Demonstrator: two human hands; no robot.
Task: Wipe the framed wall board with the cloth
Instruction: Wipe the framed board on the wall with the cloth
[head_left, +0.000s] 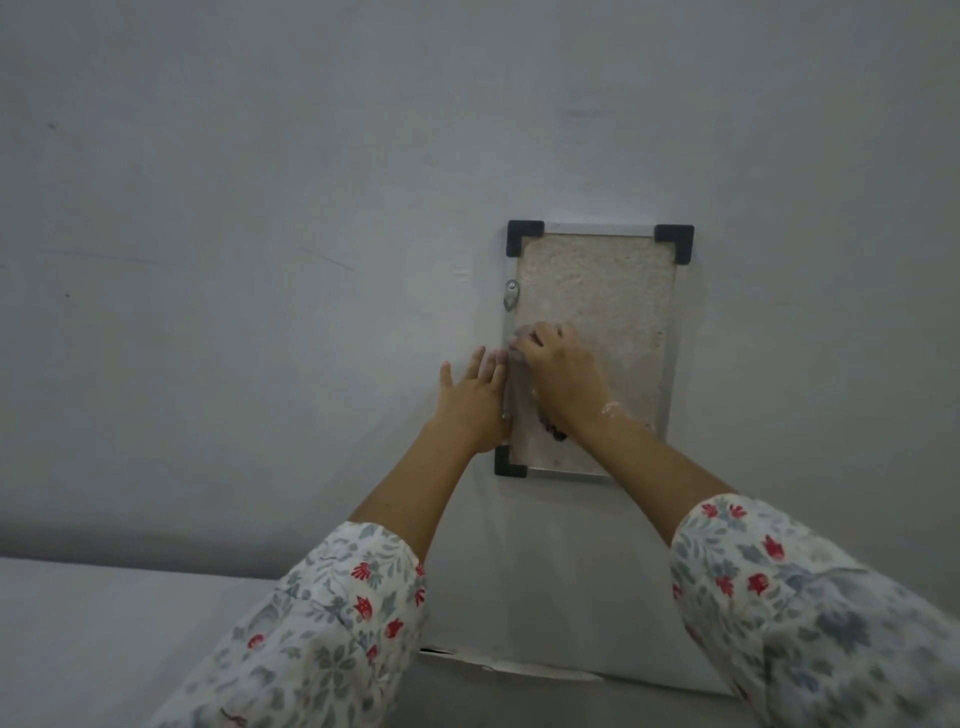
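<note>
1. Board (592, 291) is hanging right of centre, long axis vertical, mostly above both hands
2. Right hand (563, 374) is gripping a barely visible cloth (519, 354) at mid-left
3. Left hand (475, 402) is lying open, bracing the left frame edge

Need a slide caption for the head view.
Right hand rubs framed board; left hand flat beside its frame.
</note>
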